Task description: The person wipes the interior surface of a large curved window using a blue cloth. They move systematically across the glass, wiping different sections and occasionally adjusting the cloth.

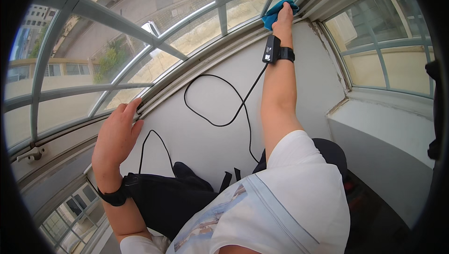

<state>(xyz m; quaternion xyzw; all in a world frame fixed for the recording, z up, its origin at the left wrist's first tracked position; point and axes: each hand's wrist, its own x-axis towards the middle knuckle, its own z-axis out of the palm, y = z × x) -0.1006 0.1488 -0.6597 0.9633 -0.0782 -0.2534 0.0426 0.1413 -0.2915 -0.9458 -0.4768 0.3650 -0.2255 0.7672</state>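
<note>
At the far right end of the window track (210,57), my right hand (284,17) holds a blue cloth (272,17) against the corner of the frame. The cloth is bunched around and under the fingers, which are partly hidden. My left hand (117,136) is bent at the wrist beside the window frame, its fingertips at the frame's edge and its thumb apart. Nothing shows in that hand. A black device (271,49) with a strap sits on my right wrist, and a black band (115,194) is around my left one.
A black cable (221,126) loops over the white sill (217,96) from the wrist device. My black-clad leg (165,198) rests on the sill. Metal bars (219,5) cross the window. A window handle (31,154) juts out at left; a side window (379,43) stands at right.
</note>
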